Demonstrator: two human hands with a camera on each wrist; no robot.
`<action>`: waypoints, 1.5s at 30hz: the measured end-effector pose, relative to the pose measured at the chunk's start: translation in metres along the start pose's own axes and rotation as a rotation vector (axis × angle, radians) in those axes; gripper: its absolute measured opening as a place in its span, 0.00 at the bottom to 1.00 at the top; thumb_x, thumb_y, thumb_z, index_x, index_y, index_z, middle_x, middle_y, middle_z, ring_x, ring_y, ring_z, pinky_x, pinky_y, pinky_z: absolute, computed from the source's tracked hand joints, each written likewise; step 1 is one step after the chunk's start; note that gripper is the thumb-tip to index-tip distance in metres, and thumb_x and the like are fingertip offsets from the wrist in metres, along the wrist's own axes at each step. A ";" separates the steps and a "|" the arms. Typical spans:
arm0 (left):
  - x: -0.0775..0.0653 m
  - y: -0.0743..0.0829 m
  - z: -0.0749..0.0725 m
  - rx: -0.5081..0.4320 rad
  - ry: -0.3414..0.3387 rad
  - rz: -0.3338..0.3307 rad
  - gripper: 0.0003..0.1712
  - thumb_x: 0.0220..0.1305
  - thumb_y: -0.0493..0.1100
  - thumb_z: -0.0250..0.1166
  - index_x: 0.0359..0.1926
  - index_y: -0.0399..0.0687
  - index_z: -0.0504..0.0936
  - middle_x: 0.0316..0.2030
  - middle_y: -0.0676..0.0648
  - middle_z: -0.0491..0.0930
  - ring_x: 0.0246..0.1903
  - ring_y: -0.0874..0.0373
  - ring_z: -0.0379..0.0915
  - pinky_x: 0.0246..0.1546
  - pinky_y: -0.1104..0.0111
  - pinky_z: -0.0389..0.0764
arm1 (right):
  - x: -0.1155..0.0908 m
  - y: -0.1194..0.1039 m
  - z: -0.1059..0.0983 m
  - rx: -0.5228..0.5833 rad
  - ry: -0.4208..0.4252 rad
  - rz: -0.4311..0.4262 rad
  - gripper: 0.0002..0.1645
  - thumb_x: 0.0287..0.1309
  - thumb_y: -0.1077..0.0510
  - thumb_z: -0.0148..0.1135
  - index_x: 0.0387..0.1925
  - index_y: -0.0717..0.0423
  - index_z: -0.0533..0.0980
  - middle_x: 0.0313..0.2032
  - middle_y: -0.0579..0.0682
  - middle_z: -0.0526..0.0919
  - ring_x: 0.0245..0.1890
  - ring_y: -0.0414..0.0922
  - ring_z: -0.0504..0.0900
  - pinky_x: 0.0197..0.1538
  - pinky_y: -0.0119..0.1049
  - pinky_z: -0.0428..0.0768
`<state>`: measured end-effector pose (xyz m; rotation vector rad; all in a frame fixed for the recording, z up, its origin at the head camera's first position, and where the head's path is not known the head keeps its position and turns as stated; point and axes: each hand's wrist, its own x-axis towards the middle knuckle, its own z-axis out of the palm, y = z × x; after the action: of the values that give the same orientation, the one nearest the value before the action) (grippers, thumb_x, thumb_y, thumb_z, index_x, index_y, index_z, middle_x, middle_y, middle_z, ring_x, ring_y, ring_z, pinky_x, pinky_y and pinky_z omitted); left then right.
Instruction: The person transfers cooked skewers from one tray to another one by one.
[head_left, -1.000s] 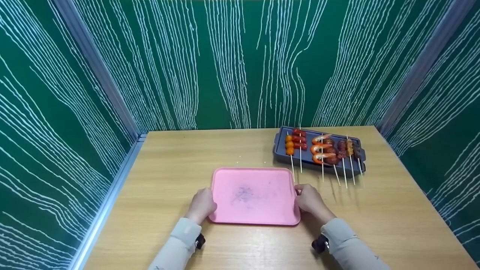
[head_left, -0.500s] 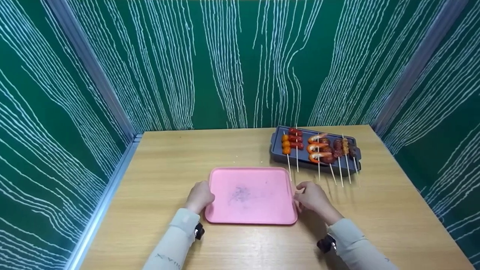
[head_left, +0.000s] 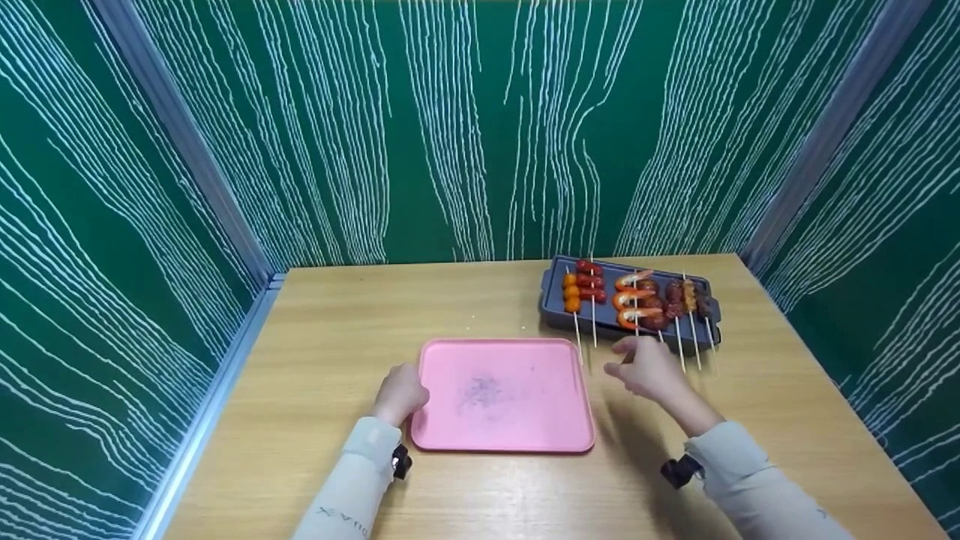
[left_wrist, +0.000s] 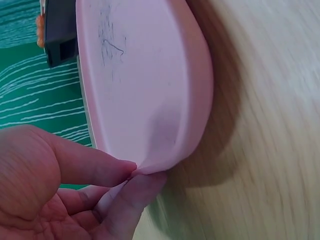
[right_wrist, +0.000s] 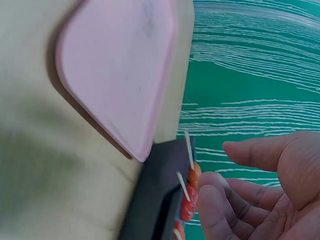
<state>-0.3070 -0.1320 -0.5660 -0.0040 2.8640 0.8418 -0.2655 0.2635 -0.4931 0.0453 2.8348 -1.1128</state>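
We count one pink tray (head_left: 517, 367) on the surface (head_left: 337, 322), its edge pinched by our left hand (head_left: 401, 391); our right hand's (head_left: 651, 369) fingers part near one grill pan (head_left: 555, 315) bearing seven skewers (head_left: 637, 300).

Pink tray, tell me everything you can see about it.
The tray is a shallow pink rectangle with rounded corners and a low raised rim, smooth like plastic. Dark scuffs mark its surface, mostly left of centre. It lies face up, level or nearly so, on the table, nearer the person than the dark pan. The left hand pinches its left edge; the right hand is apart from it. Whether a skewer stick touches it, I can't tell.
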 end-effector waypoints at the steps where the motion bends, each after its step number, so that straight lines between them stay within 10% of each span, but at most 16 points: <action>1: 0.000 -0.001 0.001 -0.002 0.001 -0.002 0.06 0.53 0.29 0.56 0.28 0.41 0.77 0.24 0.45 0.75 0.22 0.54 0.72 0.20 0.68 0.72 | 0.000 0.000 -0.004 -0.007 0.004 -0.009 0.25 0.57 0.55 0.67 0.52 0.66 0.76 0.31 0.57 0.84 0.21 0.43 0.80 0.24 0.36 0.80; 15: -0.004 0.005 -0.003 -0.070 0.008 -0.028 0.06 0.54 0.28 0.56 0.33 0.38 0.77 0.25 0.44 0.75 0.22 0.53 0.72 0.19 0.68 0.73 | 0.007 -0.002 -0.055 -0.112 0.069 -0.001 0.30 0.58 0.49 0.66 0.56 0.64 0.75 0.50 0.64 0.81 0.44 0.54 0.82 0.43 0.49 0.81; 45: -0.002 0.004 -0.003 -0.005 0.029 0.024 0.06 0.51 0.28 0.57 0.29 0.41 0.78 0.25 0.45 0.76 0.23 0.54 0.72 0.21 0.67 0.72 | 0.030 0.046 -0.119 -0.087 0.124 0.168 0.40 0.57 0.41 0.64 0.57 0.71 0.71 0.52 0.69 0.74 0.45 0.57 0.76 0.36 0.41 0.78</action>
<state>-0.3054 -0.1298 -0.5613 0.0174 2.8943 0.8606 -0.3018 0.3780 -0.4399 0.3510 2.9180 -0.9832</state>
